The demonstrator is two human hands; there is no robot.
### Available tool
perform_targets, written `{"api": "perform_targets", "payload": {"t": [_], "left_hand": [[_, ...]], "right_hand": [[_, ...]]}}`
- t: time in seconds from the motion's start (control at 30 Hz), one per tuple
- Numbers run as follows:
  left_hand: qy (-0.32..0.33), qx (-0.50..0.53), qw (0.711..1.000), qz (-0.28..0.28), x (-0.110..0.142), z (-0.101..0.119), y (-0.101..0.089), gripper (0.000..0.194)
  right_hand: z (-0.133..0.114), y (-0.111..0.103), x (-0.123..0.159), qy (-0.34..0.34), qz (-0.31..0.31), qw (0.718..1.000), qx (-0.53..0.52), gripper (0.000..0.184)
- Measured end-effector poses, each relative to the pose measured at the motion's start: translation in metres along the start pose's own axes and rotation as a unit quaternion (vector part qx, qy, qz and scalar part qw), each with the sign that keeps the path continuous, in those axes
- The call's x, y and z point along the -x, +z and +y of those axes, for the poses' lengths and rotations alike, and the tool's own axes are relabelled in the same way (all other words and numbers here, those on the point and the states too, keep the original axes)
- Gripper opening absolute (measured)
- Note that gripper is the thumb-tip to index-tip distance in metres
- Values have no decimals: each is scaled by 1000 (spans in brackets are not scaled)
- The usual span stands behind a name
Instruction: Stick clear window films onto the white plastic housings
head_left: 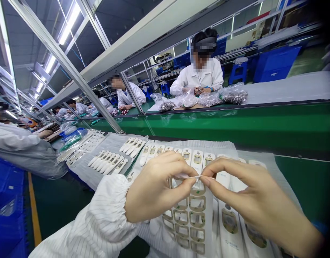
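above the sticker sheet [190, 222], left hand [156, 188] and right hand [257, 200] fingers pinching a thin pale sticker [198, 177]

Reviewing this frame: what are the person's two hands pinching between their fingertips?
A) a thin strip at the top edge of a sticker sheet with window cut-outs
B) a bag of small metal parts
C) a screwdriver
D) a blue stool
A: the left hand and right hand meet fingertip to fingertip on a thin pale strip at the top of the sticker sheet, above rows of white casings.
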State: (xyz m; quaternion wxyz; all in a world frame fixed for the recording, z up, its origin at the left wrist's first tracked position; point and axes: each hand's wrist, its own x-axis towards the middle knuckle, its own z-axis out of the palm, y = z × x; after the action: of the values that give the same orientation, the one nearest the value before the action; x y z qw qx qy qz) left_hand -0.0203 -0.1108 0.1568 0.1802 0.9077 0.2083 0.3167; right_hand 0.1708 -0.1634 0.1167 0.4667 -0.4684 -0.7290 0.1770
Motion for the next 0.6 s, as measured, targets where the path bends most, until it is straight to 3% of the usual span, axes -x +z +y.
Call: {"api": "perform_targets", "payload": {"t": [0.17, 0.3, 0.4, 0.5, 0.6], "left_hand": [[-106, 64, 992, -6, -4, -1, 3, 5], [-173, 122, 976, -45, -8, -2, 0, 7], [-196, 177, 962, -69, -11, -5, -4, 8], [-236, 247, 936, -87, -14, -10, -5, 7], [-268, 350, 892, -102, -15, -18, -3, 19]], "right_hand": [[6, 5, 2, -50, 45, 995, 72, 10], [6, 3, 0, -174, 64, 973, 134, 21], [7, 2, 1, -228, 59, 957, 172, 22], [15, 3, 6, -242, 70, 949, 189, 24], [33, 9, 7, -272, 90, 937, 198, 25]]}}
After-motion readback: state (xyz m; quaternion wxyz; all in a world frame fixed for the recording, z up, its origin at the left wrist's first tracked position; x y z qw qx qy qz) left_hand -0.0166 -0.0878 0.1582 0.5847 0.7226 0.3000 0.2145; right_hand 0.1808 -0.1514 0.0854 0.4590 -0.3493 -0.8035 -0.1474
